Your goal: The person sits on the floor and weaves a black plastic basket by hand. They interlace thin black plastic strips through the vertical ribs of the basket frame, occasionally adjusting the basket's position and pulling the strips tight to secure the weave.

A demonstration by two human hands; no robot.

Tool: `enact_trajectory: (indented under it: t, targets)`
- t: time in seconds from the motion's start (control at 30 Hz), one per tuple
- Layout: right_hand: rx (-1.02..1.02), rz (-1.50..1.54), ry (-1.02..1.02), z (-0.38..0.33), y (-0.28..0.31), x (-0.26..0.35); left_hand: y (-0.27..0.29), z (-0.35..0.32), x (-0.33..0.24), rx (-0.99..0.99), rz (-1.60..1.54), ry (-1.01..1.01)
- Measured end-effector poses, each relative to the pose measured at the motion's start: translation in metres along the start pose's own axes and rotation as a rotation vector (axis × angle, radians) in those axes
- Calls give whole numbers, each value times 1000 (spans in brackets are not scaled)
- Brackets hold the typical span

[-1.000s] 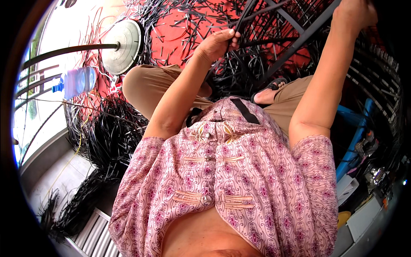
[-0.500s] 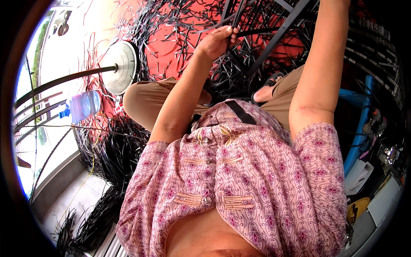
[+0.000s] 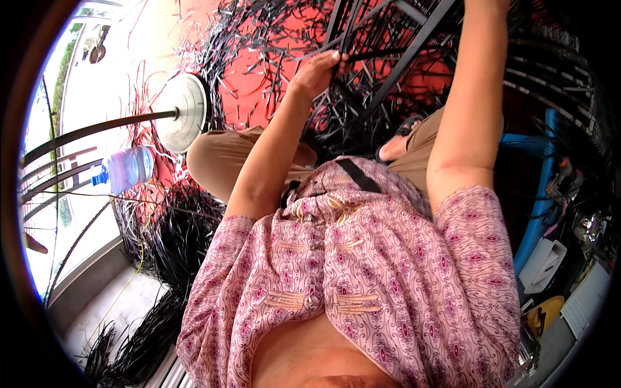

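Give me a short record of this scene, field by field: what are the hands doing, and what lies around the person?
left hand: closed on thin black strips, raised in front of the person
right hand: out of view past the top edge; only the raised forearm shows
frame: dark metal bars next to the left hand
floor: red, strewn with loose black strips
person's left: round metal stand base, clear water bottle
person's right: blue chair
clothing: pink patterned shirt, tan trousers

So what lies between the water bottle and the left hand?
In the head view, between the bottle and the left hand stand a round metal disc base with its dark pole, then red floor strewn with black strips.
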State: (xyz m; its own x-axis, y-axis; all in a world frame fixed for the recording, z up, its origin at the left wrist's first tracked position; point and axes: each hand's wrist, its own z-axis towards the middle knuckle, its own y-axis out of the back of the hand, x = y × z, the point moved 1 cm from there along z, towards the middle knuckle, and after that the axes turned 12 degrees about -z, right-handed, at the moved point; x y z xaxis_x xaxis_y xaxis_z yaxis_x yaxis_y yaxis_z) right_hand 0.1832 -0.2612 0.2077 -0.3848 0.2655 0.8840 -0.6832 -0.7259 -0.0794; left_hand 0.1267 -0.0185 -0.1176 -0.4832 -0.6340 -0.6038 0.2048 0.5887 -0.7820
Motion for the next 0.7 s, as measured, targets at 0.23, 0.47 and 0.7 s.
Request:
enact_trajectory:
  t: [0.23, 0.47, 0.7]
  targets:
    - [-39, 162, -9, -4, -3, -23, 14, 6, 2, 102, 99, -60]
    - [-59, 162, -43, -19, -11, -5, 12, -8, -3, -99, 219, -59]
    - [-85, 259, -139, -64, -35, -9, 53, -15, -54, -536, 1111, -713]
